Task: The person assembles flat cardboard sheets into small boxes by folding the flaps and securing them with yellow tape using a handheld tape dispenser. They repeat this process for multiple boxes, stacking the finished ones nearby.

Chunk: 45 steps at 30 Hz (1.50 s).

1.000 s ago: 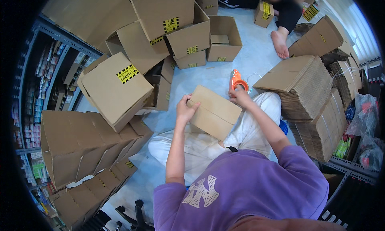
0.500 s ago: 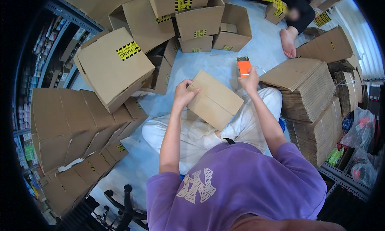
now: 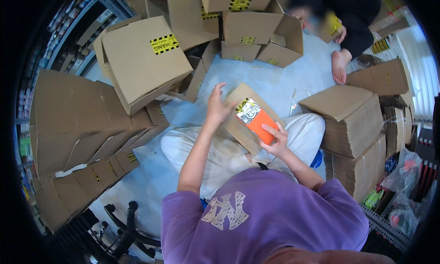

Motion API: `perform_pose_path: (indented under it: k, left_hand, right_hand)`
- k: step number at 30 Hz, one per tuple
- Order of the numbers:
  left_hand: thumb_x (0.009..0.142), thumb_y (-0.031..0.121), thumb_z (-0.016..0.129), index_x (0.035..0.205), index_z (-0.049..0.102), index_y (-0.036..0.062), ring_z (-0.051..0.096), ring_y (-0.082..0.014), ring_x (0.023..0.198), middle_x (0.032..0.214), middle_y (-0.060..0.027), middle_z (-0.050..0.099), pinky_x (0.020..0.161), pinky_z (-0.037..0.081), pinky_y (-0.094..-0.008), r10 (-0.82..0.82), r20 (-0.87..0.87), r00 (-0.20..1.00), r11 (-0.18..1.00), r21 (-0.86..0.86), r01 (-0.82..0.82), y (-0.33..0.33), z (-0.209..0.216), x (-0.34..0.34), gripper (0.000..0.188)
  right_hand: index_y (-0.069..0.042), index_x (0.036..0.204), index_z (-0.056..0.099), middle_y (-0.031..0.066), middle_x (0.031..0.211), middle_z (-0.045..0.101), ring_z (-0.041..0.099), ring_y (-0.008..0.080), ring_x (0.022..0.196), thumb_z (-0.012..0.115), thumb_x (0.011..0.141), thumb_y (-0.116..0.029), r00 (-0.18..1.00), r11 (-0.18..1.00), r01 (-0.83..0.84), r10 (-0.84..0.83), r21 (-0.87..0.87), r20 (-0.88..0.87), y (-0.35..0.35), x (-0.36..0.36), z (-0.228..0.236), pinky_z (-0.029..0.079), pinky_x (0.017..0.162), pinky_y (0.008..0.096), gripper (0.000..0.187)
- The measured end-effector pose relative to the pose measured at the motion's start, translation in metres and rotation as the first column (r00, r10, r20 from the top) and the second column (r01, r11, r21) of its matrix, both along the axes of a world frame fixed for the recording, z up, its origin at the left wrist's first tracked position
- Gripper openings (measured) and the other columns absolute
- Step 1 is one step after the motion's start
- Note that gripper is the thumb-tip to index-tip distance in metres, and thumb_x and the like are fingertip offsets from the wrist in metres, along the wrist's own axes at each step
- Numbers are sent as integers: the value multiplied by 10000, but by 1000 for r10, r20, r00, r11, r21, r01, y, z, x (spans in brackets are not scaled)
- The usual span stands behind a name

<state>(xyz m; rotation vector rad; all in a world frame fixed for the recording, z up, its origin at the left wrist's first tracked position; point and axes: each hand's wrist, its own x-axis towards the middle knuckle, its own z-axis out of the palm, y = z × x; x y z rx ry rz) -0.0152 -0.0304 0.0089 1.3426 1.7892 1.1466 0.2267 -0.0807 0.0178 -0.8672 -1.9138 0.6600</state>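
I sit cross-legged on a pale floor with a small cardboard box (image 3: 238, 126) on my lap. My left hand (image 3: 217, 106) rests open on the box's left edge, steadying it. My right hand (image 3: 275, 139) grips an orange tape dispenser (image 3: 256, 118) pressed flat on the box's top, near its right side. The dispenser's grey patterned end points away from me.
Assembled cardboard boxes (image 3: 137, 62) are piled to the left and ahead. Stacks of flattened cardboard (image 3: 353, 126) stand at my right. Another person (image 3: 348, 21) sits barefoot at the far right. A black chair base (image 3: 123, 227) lies at lower left, and shelving (image 3: 27, 122) runs along the left.
My right hand brought the orange dispenser from the air beside the box down onto its top. The box has turned slightly on my lap, and my left hand shifted along its edge.
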Motion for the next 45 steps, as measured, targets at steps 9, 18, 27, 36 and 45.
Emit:
perform_pose_path:
  k: [9,18,27,36,45]
  left_hand:
    - [877,262,703,878,738,-20,601,-111,622,734,-60,701,590,480,-276,-72,566,821,904,-310,293,-14,72,-4,284]
    - [816,222,737,834,749,12,632,-116,606,698,-69,701,588,491,-276,-46,30,998,961,-270,53,38,-19,-54,210]
    - [748,311,791,830,750,31,661,-144,622,701,-108,704,639,521,-304,84,324,942,919,-391,52,35,-93,-42,295]
    - [742,393,778,1321,505,50,614,-329,1058,1197,-221,592,895,498,-401,-133,-344,930,971,-235,52,24,-102,-34,726]
    - [956,424,441,1452,351,194,642,-371,882,1110,-223,579,758,529,-480,-263,-610,747,943,-328,64,18,14,75,554]
  right_hand:
    - [-158,1169,680,87,819,549,525,206,630,817,595,-92,994,999,-44,44,7,102,7,-4,22,461,543,300,594]
    - [-166,1186,672,123,751,534,548,261,617,796,662,-167,931,986,-26,84,-164,355,27,-31,78,486,582,363,539]
    - [-108,1133,681,217,754,614,629,379,658,739,719,-300,796,958,-35,200,-286,572,49,-54,110,531,639,428,461]
    - [-100,1105,692,252,764,626,633,376,652,734,703,-268,713,907,65,249,-416,655,-9,20,134,534,635,422,438]
    - [-136,1129,676,226,756,626,633,389,658,724,710,-268,752,891,126,200,-436,628,-35,48,135,538,621,455,443]
